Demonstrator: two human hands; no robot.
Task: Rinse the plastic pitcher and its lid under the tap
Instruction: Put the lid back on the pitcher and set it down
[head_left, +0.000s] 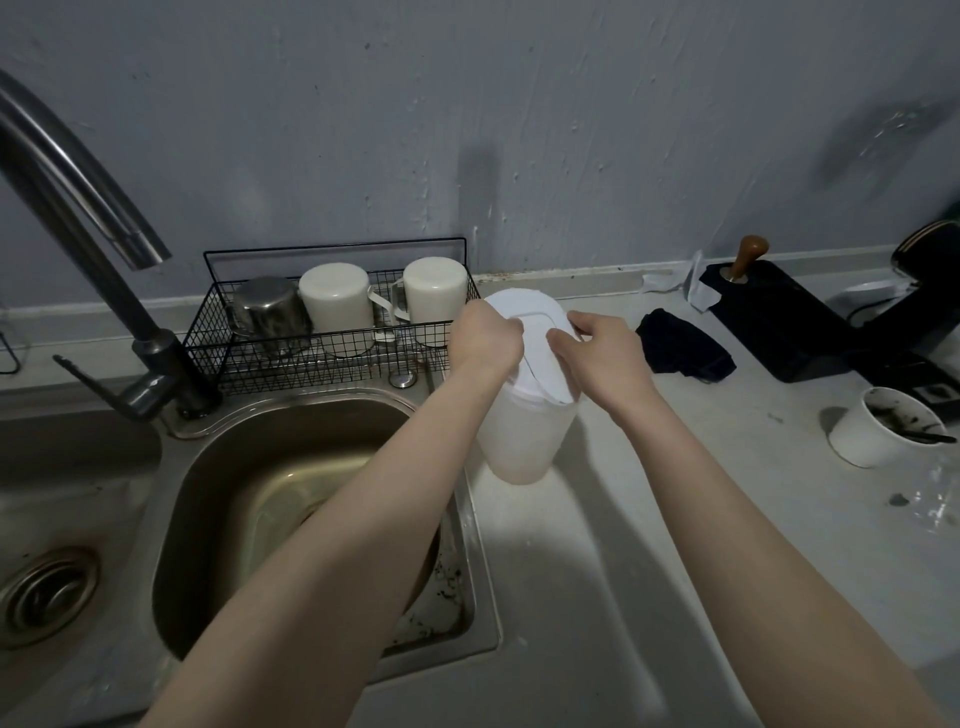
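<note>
A translucent white plastic pitcher (524, 441) stands on the counter just right of the sink (291, 467). Its white lid (535, 338) sits on top, tilted. My left hand (485, 340) grips the lid's left edge with curled fingers. My right hand (605, 353) pinches the lid's right edge from the other side. The dark curved tap (78, 171) rises at the far left, its spout over the sink; no water runs from it.
A black wire rack (332, 358) behind the sink holds a steel cup and two cream mugs upside down. On the counter to the right lie a dark cloth (685, 345), a black mat with a tamper (748, 260), a coffee machine and a dirty white cup (878, 426).
</note>
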